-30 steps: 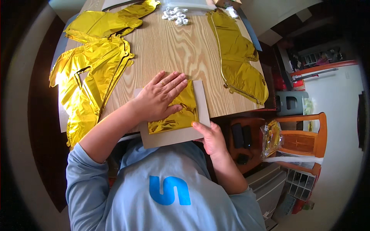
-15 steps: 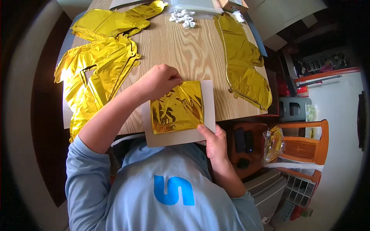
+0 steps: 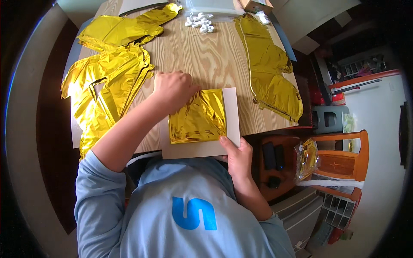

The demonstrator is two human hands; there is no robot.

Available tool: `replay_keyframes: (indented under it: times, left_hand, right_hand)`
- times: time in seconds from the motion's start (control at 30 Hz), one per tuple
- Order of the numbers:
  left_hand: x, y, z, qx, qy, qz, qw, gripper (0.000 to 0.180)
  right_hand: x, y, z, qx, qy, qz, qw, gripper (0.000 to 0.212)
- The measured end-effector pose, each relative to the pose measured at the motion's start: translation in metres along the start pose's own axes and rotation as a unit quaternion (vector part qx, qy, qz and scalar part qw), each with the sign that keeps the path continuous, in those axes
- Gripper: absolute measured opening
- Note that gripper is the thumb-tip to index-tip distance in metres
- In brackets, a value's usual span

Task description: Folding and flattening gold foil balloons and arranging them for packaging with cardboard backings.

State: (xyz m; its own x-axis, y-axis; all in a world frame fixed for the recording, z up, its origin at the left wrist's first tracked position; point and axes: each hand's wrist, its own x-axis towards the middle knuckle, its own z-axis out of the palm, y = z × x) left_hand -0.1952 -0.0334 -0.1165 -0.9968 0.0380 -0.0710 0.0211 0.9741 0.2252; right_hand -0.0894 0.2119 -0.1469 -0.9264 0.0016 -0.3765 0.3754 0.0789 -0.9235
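Note:
A flat gold foil balloon, folded into a square packet (image 3: 200,122), lies on a white card (image 3: 189,149) at the table's near edge. My left hand (image 3: 176,90) bends over the packet's far left corner with its fingers closed on the foil; the fingertips are mostly hidden under the knuckles. From the right, my right hand (image 3: 237,157) grips the card's lower right corner. Its thumb presses on top by the packet's near right corner, while the other fingers go underneath the card.
Unfolded gold foil balloons (image 3: 107,73) spread over the table's left side, and another gold foil balloon (image 3: 269,64) lies on the right. Several small white rolls (image 3: 200,21), clear plastic sheets (image 3: 213,6) and a cardboard box (image 3: 257,5) are at the far side. A wooden chair (image 3: 335,161) stands right.
My left hand has turned over the packet's far left corner, knuckles up, shifting slightly left. The packet and card sit slightly higher in view. My right hand keeps its grip.

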Motion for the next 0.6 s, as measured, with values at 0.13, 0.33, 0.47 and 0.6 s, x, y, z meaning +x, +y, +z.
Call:
replay_keyframes:
  times: [0.13, 0.33, 0.47, 0.6]
  left_hand:
    - [-0.014, 0.004, 0.007, 0.066, 0.104, 0.018, 0.992, 0.032]
    - [-0.051, 0.009, 0.037, -0.036, 0.18, 0.248, 0.951, 0.038]
    - [-0.07, 0.008, 0.038, -0.058, 0.145, 0.223, 0.962, 0.057]
    - [-0.079, 0.007, 0.038, -0.044, 0.117, 0.209, 0.97, 0.067]
  right_hand:
    - [-0.003, -0.004, 0.009, 0.005, 0.017, -0.022, 1.0, 0.019]
    - [0.001, 0.004, 0.014, 0.024, 0.028, -0.033, 0.999, 0.014]
    - [0.004, 0.008, 0.012, 0.001, 0.036, -0.068, 0.997, 0.016]
    - [0.004, 0.001, 0.008, -0.101, 0.032, -0.091, 0.99, 0.025]
